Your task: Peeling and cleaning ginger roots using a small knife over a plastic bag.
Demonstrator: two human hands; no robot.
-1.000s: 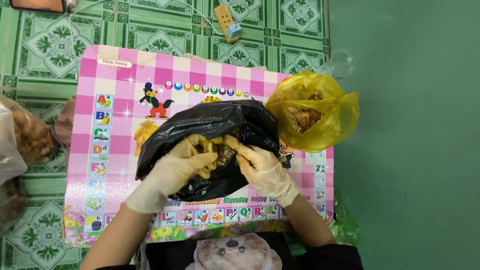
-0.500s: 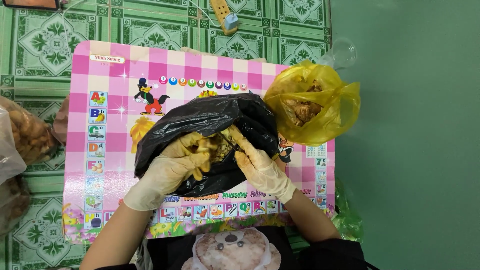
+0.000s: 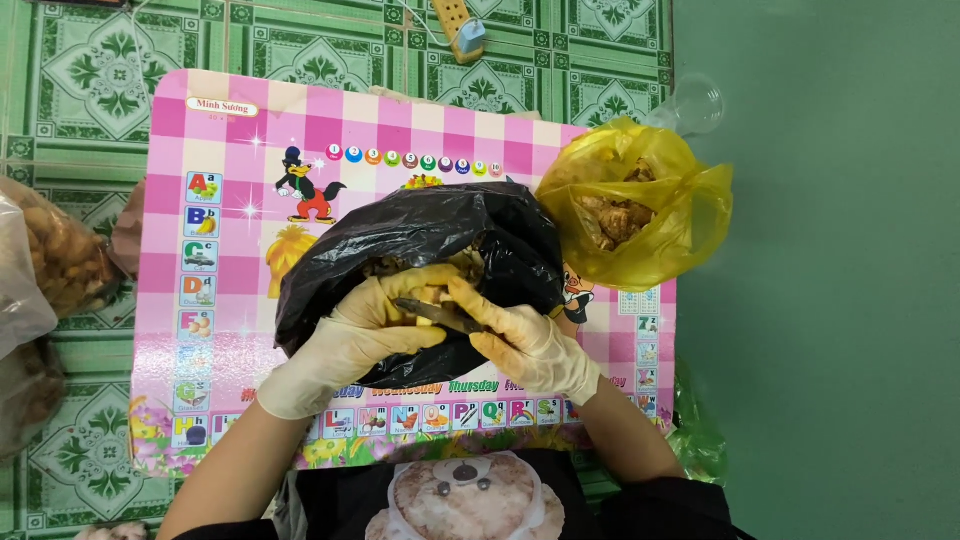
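A small knife (image 3: pixel 440 315) is gripped in the right hand (image 3: pixel 525 340); a yellowish piece (image 3: pixel 430 296) is clamped by the left hand (image 3: pixel 365 335) over the black bag (image 3: pixel 420 235), likely so scraps are caught. A yellow bag (image 3: pixel 690 215) lies at two o'clock.

Gloved hands (image 3: pixel 440 330) over black bag (image 3: pixel 420 240) — pink mat (image 3: pixel 230 160).

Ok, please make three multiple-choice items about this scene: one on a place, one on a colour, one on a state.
1. Where is the yellow bag?
A. on the person's right of the black bag
B. on its left
C. under it

2. What colour are the gloves?
A. blue
B. pale cream
C. black

3. What does the right hand hold?
A. nothing
B. a cup
C. a small knife

Answers: 1 A, it lies at the mat's right edge. 2 B, both hands show it. 3 C, the fingers are closed on its handle, the blade pointing toward the left hand.
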